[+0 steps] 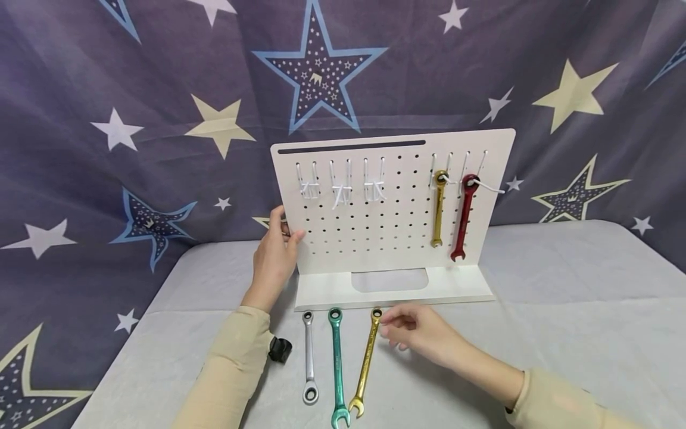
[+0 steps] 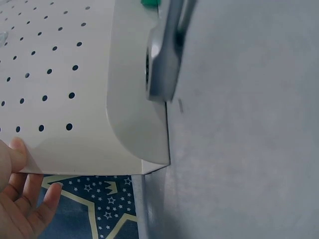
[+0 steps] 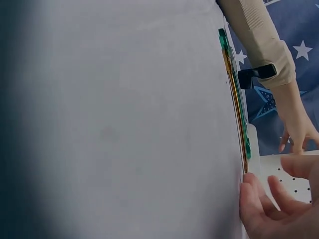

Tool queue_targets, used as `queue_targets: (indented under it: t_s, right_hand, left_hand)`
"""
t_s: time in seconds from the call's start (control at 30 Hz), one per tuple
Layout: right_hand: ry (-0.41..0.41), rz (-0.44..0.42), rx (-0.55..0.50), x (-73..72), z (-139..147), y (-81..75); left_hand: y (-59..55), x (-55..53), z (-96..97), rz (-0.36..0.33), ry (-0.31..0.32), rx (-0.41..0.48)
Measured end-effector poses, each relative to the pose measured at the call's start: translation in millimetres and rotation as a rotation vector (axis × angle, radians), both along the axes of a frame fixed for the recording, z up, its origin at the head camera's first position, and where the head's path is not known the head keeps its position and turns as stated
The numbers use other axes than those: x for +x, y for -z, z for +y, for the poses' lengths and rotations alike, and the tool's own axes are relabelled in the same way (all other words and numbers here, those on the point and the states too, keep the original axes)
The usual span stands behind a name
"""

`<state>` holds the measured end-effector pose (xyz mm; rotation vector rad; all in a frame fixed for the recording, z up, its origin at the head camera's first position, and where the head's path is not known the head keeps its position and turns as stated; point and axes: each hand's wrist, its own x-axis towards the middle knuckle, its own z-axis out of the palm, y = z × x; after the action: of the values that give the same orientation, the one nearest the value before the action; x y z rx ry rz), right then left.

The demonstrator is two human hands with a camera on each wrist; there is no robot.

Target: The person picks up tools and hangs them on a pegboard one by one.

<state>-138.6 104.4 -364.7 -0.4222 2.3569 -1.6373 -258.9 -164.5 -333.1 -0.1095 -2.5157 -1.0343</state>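
Note:
A white pegboard stand (image 1: 348, 238) stands upright on the table. My left hand (image 1: 274, 256) holds its left edge, thumb on the front and fingers behind; the left wrist view shows the same hand (image 2: 25, 194). In front of the stand lie a silver wrench (image 1: 309, 357), a green wrench (image 1: 337, 363) and a gold wrench (image 1: 367, 360). Beside the gold wrench's ring end is my right hand (image 1: 423, 330), fingers loosely bent. In the right wrist view the right hand (image 3: 279, 204) has its thumb apart from the fingers; whether a fingertip touches the wrench I cannot tell.
On the board's right side hang a smaller gold wrench (image 1: 439, 208) and a red wrench (image 1: 464, 220). Several white wire hooks (image 1: 341, 185) sit at its upper left. Behind the grey-covered table (image 1: 563, 345) hangs a star-patterned curtain (image 1: 418, 77).

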Motion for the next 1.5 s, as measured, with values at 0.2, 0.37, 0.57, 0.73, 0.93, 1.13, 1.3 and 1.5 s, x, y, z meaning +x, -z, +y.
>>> queue_targets:
  t_s: [0.2, 0.37, 0.57, 0.73, 0.93, 1.13, 1.3, 1.5]
  right_hand:
    - [-0.013, 0.034, 0.084, -4.7, -8.4, 1.0]
    - [-0.024, 0.113, 0.191, -7.7, -16.4, 0.3]
    - [-0.008, 0.212, 0.371, -7.5, -27.4, -0.8]
    - [-0.009, 0.247, 0.472, -7.0, -34.6, -2.7]
    - [-0.034, 0.221, 0.556, -5.8, -35.8, -8.6]
    - [-0.005, 0.141, 0.531, -3.2, -23.3, -13.0]
    - [0.059, 0.075, 0.520, -4.1, -7.2, -16.6]
    - [0.071, 0.056, 0.551, -6.2, 4.6, -18.6]
  left_hand:
    - [0.2, -0.2, -0.1, 0.002, 0.000, -0.006]
    - [0.7, -0.7, -0.6, -0.002, -0.003, -0.004]
    - [1.6, -1.4, -1.4, 0.005, 0.005, 0.003]
    - [1.8, -1.3, -2.3, 0.000, 0.004, 0.006]
    - [1.1, -0.3, -0.8, -0.009, 0.006, 0.015]
    - [-0.3, 0.4, 1.4, -0.008, 0.009, 0.018]
    - [-0.7, 0.6, 2.0, -0.008, 0.007, 0.012]
    - [0.6, 1.7, 0.2, -0.005, 0.001, 0.016]
